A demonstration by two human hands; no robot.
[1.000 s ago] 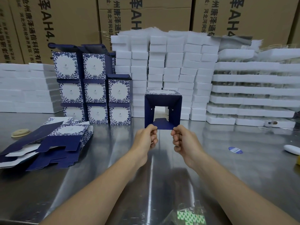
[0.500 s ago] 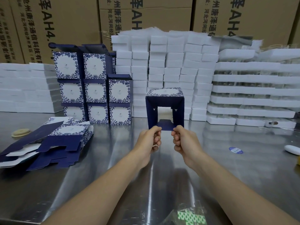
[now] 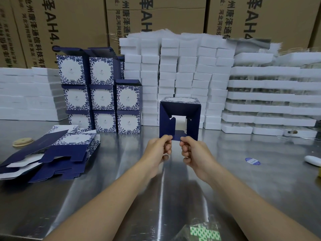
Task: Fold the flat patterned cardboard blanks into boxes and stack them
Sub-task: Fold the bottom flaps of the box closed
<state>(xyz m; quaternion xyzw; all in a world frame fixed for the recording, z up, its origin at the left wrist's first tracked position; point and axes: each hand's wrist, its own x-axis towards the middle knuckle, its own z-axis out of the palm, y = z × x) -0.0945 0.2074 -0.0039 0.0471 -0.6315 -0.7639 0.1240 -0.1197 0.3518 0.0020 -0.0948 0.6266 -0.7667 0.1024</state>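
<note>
A half-formed box [image 3: 180, 108], navy inside with a blue floral top panel, is held up in front of me as an open square tube; I look straight through it. My left hand [image 3: 157, 152] pinches its lower left edge and my right hand [image 3: 193, 153] pinches its lower right edge, with a navy bottom flap between them. A heap of flat patterned blanks [image 3: 52, 152] lies on the steel table at the left. Folded floral boxes [image 3: 102, 96] stand stacked three high behind that heap.
White foam blocks [image 3: 175, 73] are piled high behind the held box, with more white trays [image 3: 271, 101] at the right and left. Brown cartons [image 3: 156, 14] form the back wall. On the steel table [image 3: 243, 180] lie a blue sticker [image 3: 252, 161], tan discs [image 3: 22, 142] and a green-white packet [image 3: 202, 232].
The side flaps inside the box have swung inward, narrowing the see-through opening. Both hands have moved slightly closer together along the bottom edge.
</note>
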